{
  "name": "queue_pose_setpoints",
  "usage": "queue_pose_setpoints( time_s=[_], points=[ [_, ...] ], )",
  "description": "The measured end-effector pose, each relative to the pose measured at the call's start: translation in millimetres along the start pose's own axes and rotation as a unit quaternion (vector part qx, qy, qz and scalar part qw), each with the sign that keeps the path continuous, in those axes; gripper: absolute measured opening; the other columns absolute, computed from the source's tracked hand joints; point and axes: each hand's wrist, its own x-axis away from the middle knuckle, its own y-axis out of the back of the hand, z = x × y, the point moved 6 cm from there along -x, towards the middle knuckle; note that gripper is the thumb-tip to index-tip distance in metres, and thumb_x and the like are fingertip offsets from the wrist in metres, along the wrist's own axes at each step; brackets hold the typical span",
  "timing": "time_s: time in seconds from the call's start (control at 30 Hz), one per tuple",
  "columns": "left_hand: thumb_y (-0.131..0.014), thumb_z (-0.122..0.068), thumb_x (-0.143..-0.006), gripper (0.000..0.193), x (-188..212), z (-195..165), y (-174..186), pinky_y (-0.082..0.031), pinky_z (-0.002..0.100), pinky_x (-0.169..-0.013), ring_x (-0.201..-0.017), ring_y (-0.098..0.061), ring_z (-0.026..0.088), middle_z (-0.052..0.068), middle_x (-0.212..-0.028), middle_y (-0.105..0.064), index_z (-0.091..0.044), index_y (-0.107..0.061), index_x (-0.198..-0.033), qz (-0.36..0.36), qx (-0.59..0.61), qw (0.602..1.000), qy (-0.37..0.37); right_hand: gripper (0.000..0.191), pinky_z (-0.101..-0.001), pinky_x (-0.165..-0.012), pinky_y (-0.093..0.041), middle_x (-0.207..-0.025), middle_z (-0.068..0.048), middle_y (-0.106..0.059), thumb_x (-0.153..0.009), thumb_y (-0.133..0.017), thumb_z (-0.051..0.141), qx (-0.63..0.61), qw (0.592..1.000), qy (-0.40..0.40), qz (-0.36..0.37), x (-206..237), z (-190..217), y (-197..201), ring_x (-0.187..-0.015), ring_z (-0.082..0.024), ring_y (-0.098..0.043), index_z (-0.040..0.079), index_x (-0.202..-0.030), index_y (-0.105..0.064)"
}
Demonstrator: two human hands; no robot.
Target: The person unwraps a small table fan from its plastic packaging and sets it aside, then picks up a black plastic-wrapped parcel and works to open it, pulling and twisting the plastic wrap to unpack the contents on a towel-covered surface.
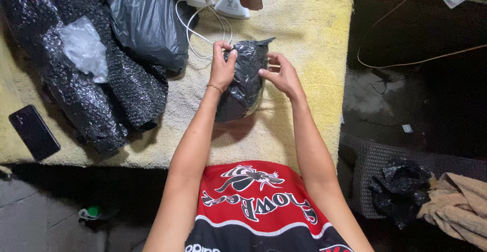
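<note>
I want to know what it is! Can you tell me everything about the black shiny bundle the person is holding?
The bundle is something wrapped in black bubble wrap, glossy and crinkled, so what is inside is hidden. It is a longish lump, with a twisted end of wrap poking out at the top. It is over the yellow towel-like cloth on the table. The left hand grips its upper left side, and the right hand touches its right edge with the fingertips.
</note>
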Motion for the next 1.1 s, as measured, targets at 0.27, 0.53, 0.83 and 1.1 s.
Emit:
queue_pose_setpoints(
  time_s=[0.27,0.53,0.83,1.1],
  points=[
    [-0.067,-0.012,-0.098,0.026,-4.3,15.4,13.9,-0.043,0.031,-0.106,-0.113,-0.054,0.018,0.006,-0.115,-0.058,-0.007,-0.052,-0.119,-0.001,0.029,0.999,0.044,0.081,-0.033,-0.079,-0.059,-0.126,-0.013,-0.059,-0.088,-0.076,0.011,-0.227,0.971,-0.076,-0.006,-13.0,-46.6,-26.8,-0.101,-0.019,-0.066,0.009,-0.155,-0.031],
    [-0.082,-0.017,-0.084,0.075,16.4,-3.7,19.3,-0.043,0.042,-0.108,-0.13,-0.055,0.039,0.022,-0.141,-0.056,-0.01,-0.043,-0.149,0.072,-0.187,0.98,-0.007,0.065,-0.0288,-0.078,-0.06,-0.118,-0.009,-0.061,-0.088,-0.078,0.007,-0.187,0.982,-0.019,-0.011,-15.3,-64.8,-36.2,-0.095,-0.014,-0.065,0.004,-0.146,-0.049],
    [-0.071,-0.004,-0.088,0.054,18.2,-3.1,25.4,-0.045,0.038,-0.112,-0.131,-0.061,0.029,0.013,-0.138,-0.065,-0.011,-0.058,-0.14,0.073,-0.172,0.982,0.014,0.043,-0.0307,-0.085,-0.061,-0.111,-0.008,-0.071,-0.087,-0.078,0.009,-0.095,0.995,0.039,0.007,-9.1,-37.4,-34.6,-0.1,-0.018,-0.072,0.004,-0.128,-0.066],
    [-0.07,0.0,-0.087,0.044,24.8,-24.0,18.3,-0.046,0.037,-0.111,-0.125,-0.064,0.028,0.011,-0.13,-0.07,-0.008,-0.065,-0.13,0.076,-0.169,0.982,-0.043,0.035,-0.0289,-0.085,-0.06,-0.107,-0.007,-0.073,-0.09,-0.077,0.008,-0.06,0.997,0.05,0.0,-2.2,-29.7,-24.0,-0.094,-0.015,-0.069,0.01,-0.124,-0.072]
  ],
)
